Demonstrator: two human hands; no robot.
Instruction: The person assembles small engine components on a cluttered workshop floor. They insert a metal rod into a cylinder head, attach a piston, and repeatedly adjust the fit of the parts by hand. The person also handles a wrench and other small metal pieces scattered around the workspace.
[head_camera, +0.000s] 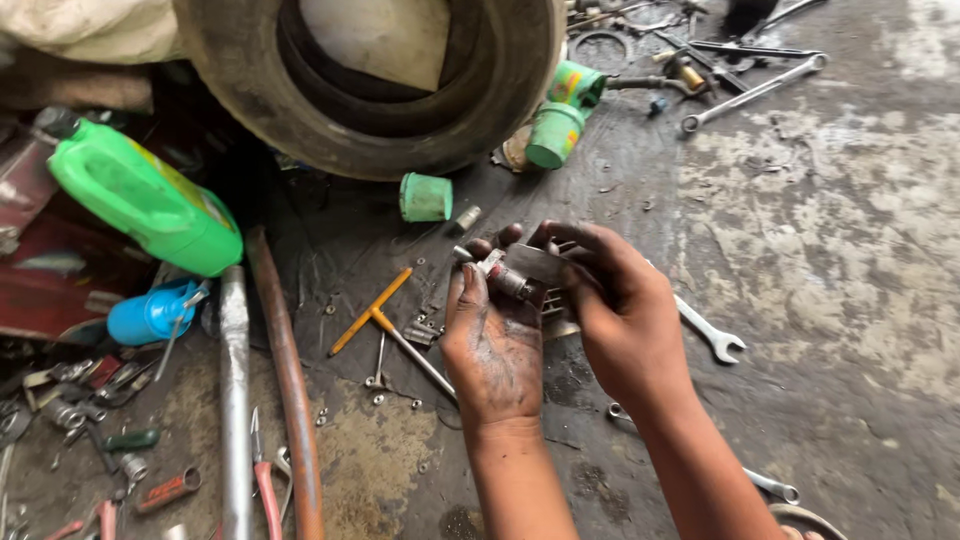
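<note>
Head view: hands (545, 310) clasping metal part (528, 266)

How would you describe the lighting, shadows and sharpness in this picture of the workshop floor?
Head view: soft daylight, brightest on the pale concrete floor at right; deep shadow inside the tyre and under the green jug; the hands, left hand and right hand, and the small metal part are fairly sharp; edges bend slightly.

2 hands (497, 345) (620, 310), 1 tyre (370, 80), 3 green cups (426, 197) (553, 135) (578, 82), 1 green jug (145, 195).
</note>
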